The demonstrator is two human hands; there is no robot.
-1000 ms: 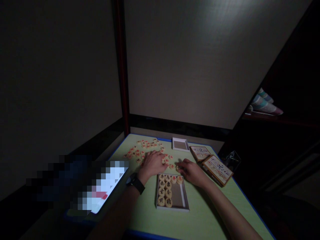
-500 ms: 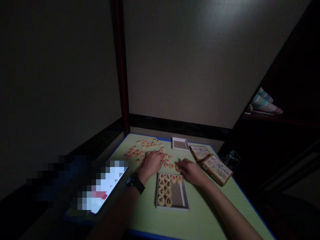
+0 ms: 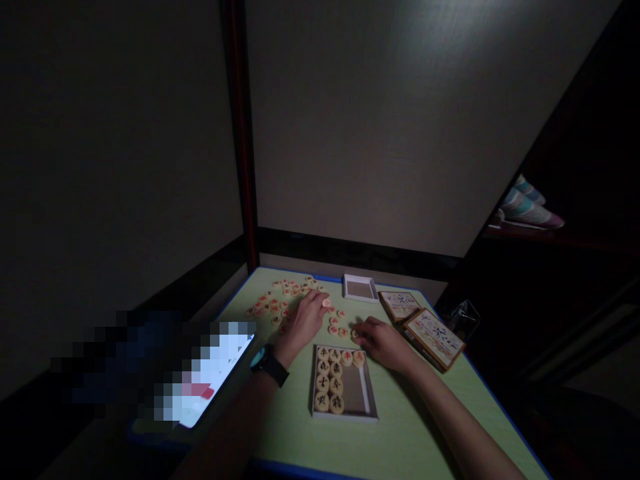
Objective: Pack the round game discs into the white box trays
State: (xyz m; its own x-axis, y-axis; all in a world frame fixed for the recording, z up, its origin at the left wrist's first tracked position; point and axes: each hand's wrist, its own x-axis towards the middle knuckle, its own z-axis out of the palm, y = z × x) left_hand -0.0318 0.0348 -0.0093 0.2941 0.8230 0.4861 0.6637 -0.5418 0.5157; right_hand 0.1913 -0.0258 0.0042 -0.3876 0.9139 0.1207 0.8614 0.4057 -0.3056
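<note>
My left hand, with a dark watch on its wrist, is closed with a round xiangqi piece pinched at its fingertips. Loose pieces with red and black characters lie to its left and beyond. My right hand rests low over the table, its fingers closed on the edge of another xiangqi piece. Just left of that are a few red-marked pieces. Nearer to me sits a shallow box partly filled with rows of pieces, black ones on the left and two red ones at the top right.
A shallow white-rimmed box stands at the table's far edge. Two printed boxes lie on the right, one overlapping the other. A lit phone or tablet is at the left edge. The green table has a blue rim.
My left hand has risen slightly and drawn its fingers together, bringing up a piece that now shows at its fingertips. The right hand has stayed in place.
</note>
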